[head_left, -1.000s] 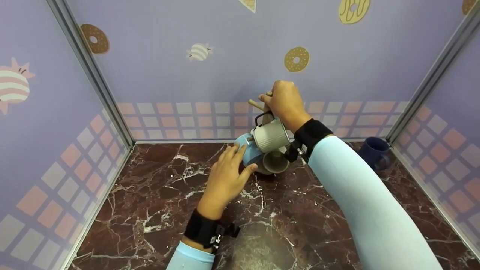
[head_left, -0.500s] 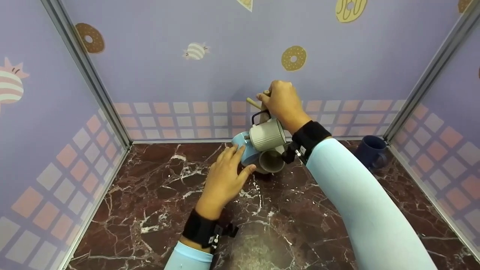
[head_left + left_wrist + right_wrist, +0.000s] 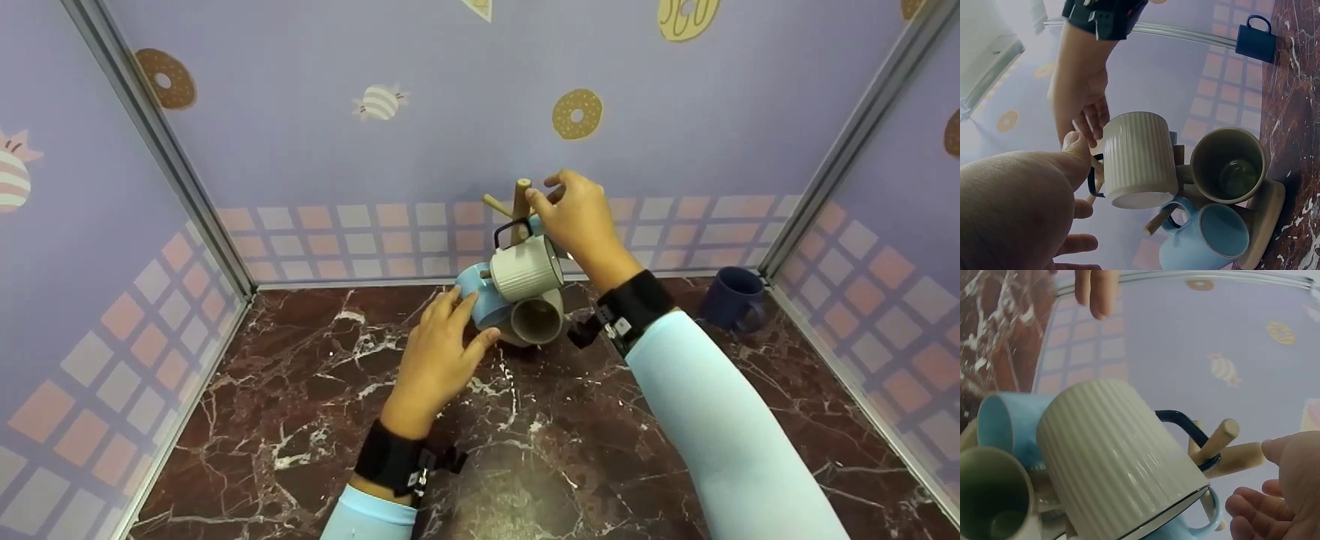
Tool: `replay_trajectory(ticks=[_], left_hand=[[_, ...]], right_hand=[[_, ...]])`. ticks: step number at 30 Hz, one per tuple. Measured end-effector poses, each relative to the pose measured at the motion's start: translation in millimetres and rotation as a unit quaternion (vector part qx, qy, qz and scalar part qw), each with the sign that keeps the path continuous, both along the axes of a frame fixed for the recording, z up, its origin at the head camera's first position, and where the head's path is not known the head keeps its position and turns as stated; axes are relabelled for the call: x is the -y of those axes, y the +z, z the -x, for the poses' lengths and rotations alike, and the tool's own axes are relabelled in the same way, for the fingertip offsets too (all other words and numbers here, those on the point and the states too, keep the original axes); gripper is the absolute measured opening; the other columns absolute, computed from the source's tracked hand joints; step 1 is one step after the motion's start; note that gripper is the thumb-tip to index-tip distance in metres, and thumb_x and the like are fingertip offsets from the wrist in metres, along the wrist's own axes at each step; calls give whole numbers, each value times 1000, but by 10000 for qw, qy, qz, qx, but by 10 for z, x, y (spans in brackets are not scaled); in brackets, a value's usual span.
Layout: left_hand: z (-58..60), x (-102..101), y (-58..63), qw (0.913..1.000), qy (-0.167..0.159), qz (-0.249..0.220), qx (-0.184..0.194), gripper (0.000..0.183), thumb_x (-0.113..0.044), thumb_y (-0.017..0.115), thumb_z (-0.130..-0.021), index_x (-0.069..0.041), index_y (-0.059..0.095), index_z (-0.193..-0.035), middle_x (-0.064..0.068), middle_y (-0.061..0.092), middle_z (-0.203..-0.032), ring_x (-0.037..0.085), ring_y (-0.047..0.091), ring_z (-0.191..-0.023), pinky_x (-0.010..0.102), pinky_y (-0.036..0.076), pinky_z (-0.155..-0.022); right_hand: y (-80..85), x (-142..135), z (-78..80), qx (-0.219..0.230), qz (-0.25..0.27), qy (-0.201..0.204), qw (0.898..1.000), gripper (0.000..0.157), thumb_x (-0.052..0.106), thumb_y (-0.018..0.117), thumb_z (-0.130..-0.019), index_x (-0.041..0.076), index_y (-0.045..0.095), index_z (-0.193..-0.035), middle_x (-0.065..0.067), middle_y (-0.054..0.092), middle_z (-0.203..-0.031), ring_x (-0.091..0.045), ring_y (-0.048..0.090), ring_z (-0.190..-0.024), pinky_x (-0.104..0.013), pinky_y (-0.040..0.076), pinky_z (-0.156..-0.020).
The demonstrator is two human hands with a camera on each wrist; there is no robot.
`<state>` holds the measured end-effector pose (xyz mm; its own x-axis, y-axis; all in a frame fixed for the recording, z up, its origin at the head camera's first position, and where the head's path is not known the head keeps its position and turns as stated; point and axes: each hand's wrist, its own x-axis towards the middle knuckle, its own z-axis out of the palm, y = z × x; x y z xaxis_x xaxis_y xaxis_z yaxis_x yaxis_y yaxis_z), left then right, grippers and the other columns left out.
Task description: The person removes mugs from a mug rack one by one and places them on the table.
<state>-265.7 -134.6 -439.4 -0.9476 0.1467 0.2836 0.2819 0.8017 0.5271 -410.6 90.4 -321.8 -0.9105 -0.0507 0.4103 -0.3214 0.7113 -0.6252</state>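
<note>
A wooden mug tree stands at the back with its post point(image 3: 523, 199) upright and several mugs on its pegs. A ribbed off-white mug point(image 3: 525, 270) hangs by its dark handle at the front. Below it are a light blue mug point(image 3: 487, 304) and a grey-green mug point(image 3: 1229, 166), mouth outward. Part of another light blue mug point(image 3: 1174, 529) shows behind the ribbed one. My left hand point(image 3: 439, 349) has its fingers spread beside the light blue mug, holding nothing. The thumb tip of my right hand point(image 3: 579, 216) is right at the post's top, its other fingers loosely bent.
A dark blue mug point(image 3: 729, 298) stands on the marbled table point(image 3: 300, 420) near the right corner. Lilac patterned panels point(image 3: 450, 135) enclose the back and both sides, and the back panel rises close behind the mug tree.
My right hand has let go of the post's top, its fingers loosening and shifting slightly right. The left hand stays beside the light blue mug. The whole head view has drifted a little.
</note>
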Motion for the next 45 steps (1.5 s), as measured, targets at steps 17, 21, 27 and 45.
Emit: replay_trajectory(ticks=[17, 21, 27, 45], left_hand=[[39, -105, -96, 9989, -159, -400, -185, 81, -60, 58, -114, -13, 39, -177, 20, 41, -181, 45, 38, -169, 74, 39, -133], [111, -73, -160, 9972, -151, -716, -165, 79, -56, 60, -115, -12, 39, -177, 20, 45, -178, 44, 41, -167, 71, 40, -134], [238, -81, -196, 9901, -157, -1398, 13, 76, -48, 62, -116, -8, 39, -176, 24, 44, -177, 47, 40, -167, 71, 35, -137], [455, -320, -171, 9679, -427, -2378, 691, 73, -43, 57, -119, -11, 33, -179, 22, 38, -183, 48, 39, -168, 67, 31, -140]], right_hand=[[-692, -357, -329, 47, 833, -196, 9963, 61, 55, 69, -111, 7, 67, -149, -16, 77, -138, -35, 77, -115, -54, 65, -101], [-862, -361, -391, 338, 911, -175, 9951, 68, 60, 68, -110, 8, 63, -153, -18, 78, -138, -37, 78, -121, -56, 65, -107], [-1030, -362, -423, 607, 1192, -22, 9910, 77, 62, 71, -107, 5, 58, -157, -21, 77, -142, -39, 78, -126, -56, 63, -111], [-1119, -195, -421, 1070, 2946, 291, 9492, 73, 40, 87, -101, -2, 58, -153, -29, 74, -141, -34, 83, -108, -53, 73, -89]])
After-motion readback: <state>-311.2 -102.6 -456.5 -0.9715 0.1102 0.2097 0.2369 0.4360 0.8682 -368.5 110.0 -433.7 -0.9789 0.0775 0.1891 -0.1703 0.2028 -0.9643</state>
